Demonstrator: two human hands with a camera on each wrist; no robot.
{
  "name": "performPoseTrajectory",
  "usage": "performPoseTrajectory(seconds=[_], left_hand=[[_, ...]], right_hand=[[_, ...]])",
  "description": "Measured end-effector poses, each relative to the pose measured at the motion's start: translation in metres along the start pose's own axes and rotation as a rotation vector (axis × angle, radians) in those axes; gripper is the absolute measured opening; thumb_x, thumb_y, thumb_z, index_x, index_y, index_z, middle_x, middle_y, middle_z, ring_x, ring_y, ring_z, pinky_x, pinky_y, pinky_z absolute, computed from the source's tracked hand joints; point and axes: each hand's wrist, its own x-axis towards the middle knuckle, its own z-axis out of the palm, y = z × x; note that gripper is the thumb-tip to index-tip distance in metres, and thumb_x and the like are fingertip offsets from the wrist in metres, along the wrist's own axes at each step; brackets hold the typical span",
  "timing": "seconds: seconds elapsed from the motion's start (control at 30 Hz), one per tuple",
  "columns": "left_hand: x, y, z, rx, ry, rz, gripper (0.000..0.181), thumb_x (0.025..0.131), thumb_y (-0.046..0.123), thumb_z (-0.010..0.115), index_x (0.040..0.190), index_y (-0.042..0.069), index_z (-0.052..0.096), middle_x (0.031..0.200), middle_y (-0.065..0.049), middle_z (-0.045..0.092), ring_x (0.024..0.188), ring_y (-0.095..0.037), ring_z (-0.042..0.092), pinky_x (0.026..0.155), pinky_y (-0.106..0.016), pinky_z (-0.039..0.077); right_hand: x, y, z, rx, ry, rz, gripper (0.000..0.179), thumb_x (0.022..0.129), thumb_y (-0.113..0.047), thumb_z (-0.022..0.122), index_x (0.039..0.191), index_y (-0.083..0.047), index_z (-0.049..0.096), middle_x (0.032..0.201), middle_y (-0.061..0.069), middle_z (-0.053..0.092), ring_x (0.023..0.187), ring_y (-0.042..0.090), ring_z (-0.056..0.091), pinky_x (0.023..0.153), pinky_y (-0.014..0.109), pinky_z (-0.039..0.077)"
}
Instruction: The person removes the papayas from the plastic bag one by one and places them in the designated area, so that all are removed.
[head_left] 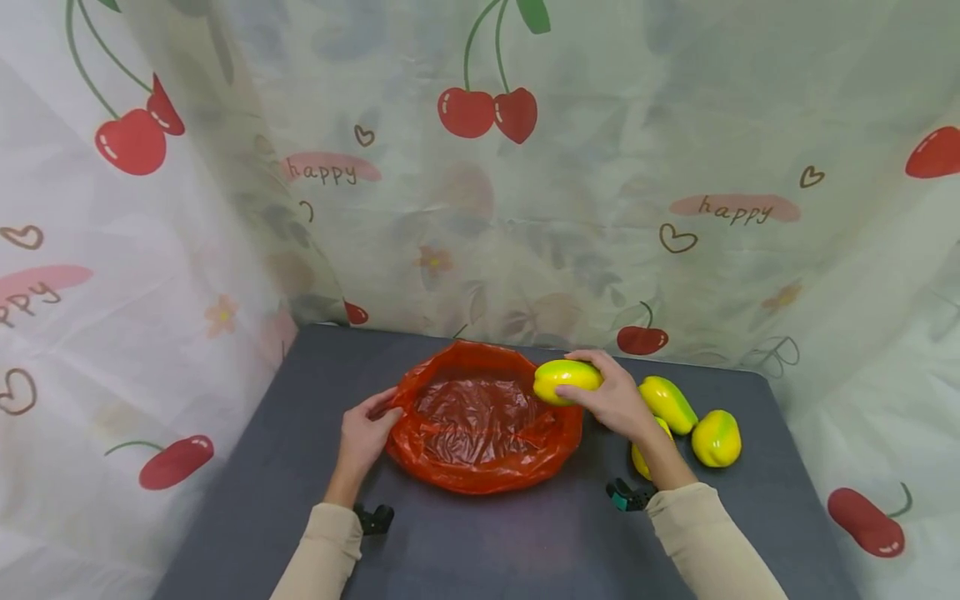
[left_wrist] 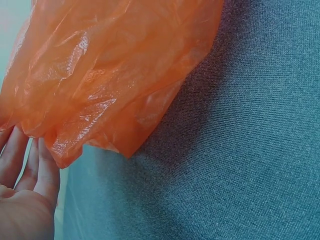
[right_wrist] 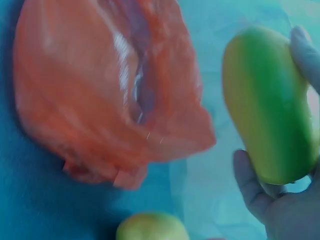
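Observation:
A red plastic bag [head_left: 480, 479] lies with its mouth spread wide on the dark table. My left hand [head_left: 366, 433] holds the bag's left rim between thumb and fingers; in the left wrist view the fingertips disappear behind the thin orange-red film [left_wrist: 100, 75]. Just over the bag's right rim, my right hand [head_left: 611, 400] grips a glossy yellow mango [head_left: 555, 379], whose broad green stripe faces the right wrist view. Three more yellow-green mangoes sit right of the bag: one at the back [head_left: 671, 404], one at the right [head_left: 716, 439], and one partly hidden by my right forearm [head_left: 641, 458].
The grey table [head_left: 480, 554] is bordered at the back and sides by a hanging white curtain [head_left: 585, 175] printed with cherries and hearts. A small black device shows beside each wrist, left [head_left: 377, 520] and right [head_left: 630, 495].

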Motion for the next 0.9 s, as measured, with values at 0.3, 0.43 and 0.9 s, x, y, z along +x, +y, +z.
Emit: performPoseTrajectory(seconds=[0.3, 0.43, 0.9], left_hand=[[0.001, -0.003, -0.001, -0.019, -0.008, -0.026, 0.041, 0.098, 0.026, 0.068, 0.138, 0.016, 0.065, 0.137, -0.010, 0.068, 0.122, -0.025, 0.068, 0.102, -0.041, 0.057], [0.002, -0.004, -0.002, -0.023, -0.014, -0.031, 0.041, 0.098, 0.026, 0.068, 0.138, 0.016, 0.065, 0.137, -0.010, 0.068, 0.122, -0.025, 0.068, 0.102, -0.041, 0.057], [0.004, -0.006, -0.002, -0.012, -0.015, -0.024, 0.041, 0.098, 0.027, 0.069, 0.137, 0.016, 0.065, 0.136, -0.010, 0.068, 0.122, -0.024, 0.068, 0.100, -0.037, 0.058]], right_hand=[[-0.023, 0.029, -0.024, -0.018, 0.101, 0.084, 0.068, 0.090, -0.053, 0.073, 0.146, -0.022, 0.052, 0.151, 0.008, 0.048, 0.112, 0.027, 0.053, 0.089, 0.037, 0.048], [-0.035, 0.041, -0.037, -0.064, 0.130, 0.134, 0.072, 0.089, -0.056, 0.072, 0.149, -0.021, 0.049, 0.153, 0.011, 0.047, 0.114, 0.029, 0.052, 0.092, 0.040, 0.046], [-0.068, 0.078, -0.077, -0.250, 0.258, 0.162, 0.072, 0.089, -0.051, 0.074, 0.144, -0.009, 0.055, 0.140, 0.021, 0.050, 0.111, 0.032, 0.049, 0.084, 0.039, 0.040]])
